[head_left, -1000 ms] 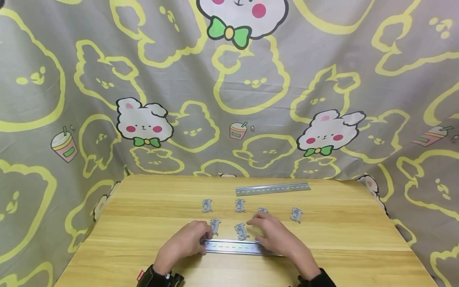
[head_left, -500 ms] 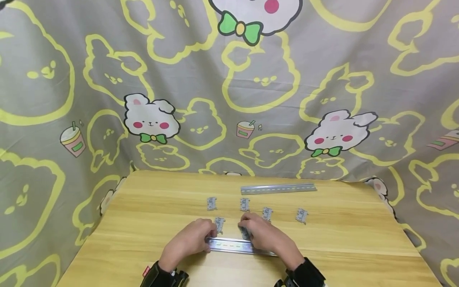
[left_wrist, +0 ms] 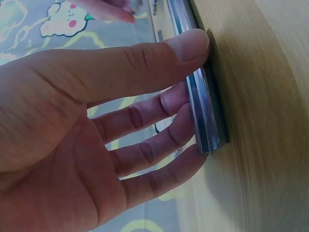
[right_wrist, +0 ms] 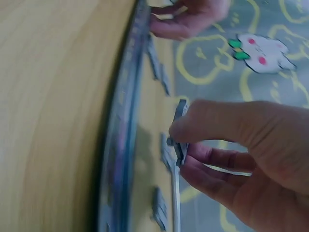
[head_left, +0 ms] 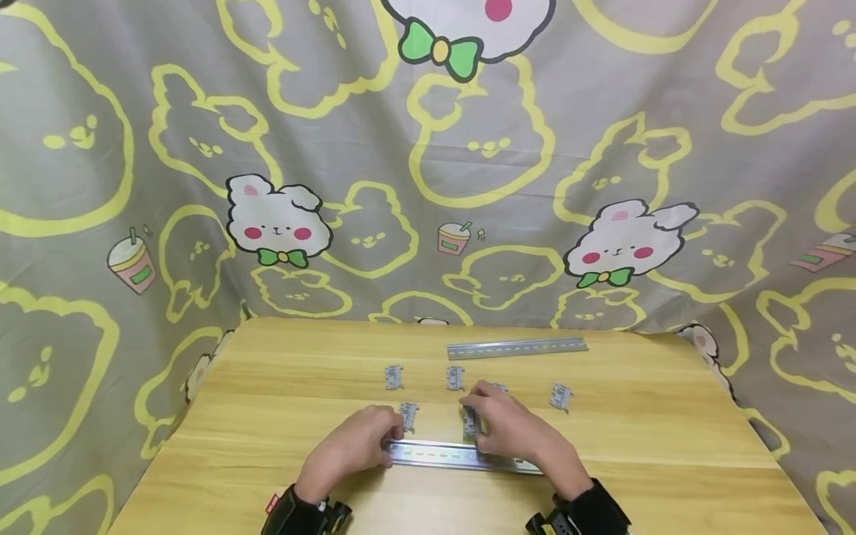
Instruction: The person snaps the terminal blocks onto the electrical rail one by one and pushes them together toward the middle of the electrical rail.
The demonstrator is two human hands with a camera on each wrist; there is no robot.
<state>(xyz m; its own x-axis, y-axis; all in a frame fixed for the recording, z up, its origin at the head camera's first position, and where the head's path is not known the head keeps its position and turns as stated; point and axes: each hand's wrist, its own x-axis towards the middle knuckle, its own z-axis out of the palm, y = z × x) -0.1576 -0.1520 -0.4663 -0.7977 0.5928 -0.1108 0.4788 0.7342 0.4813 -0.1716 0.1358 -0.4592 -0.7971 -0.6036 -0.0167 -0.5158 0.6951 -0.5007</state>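
A slotted metal DIN rail (head_left: 435, 454) lies along the near part of the table. My left hand (head_left: 353, 452) grips its left end, thumb on the near edge and fingers behind, as the left wrist view shows on the rail (left_wrist: 205, 113). Past the rail's middle, my right hand (head_left: 521, 431) pinches a grey terminal block (head_left: 470, 422) between thumb and fingers. In the right wrist view this terminal block (right_wrist: 179, 112) is held up off the tabletop, beside the rail (right_wrist: 120, 145). Another terminal block (head_left: 408, 416) lies just beyond my left fingertips.
Farther back are more grey terminal blocks (head_left: 394, 377), one of them partly hidden behind my right hand. A second DIN rail (head_left: 517, 348) lies near the table's back edge. Patterned grey cloth (head_left: 374, 134) hangs behind and at both sides of the wooden table (head_left: 635, 438).
My right hand has closed on the terminal block behind the rail, lifted it and moved slightly right with it. My left hand keeps its grip on the rail's end.
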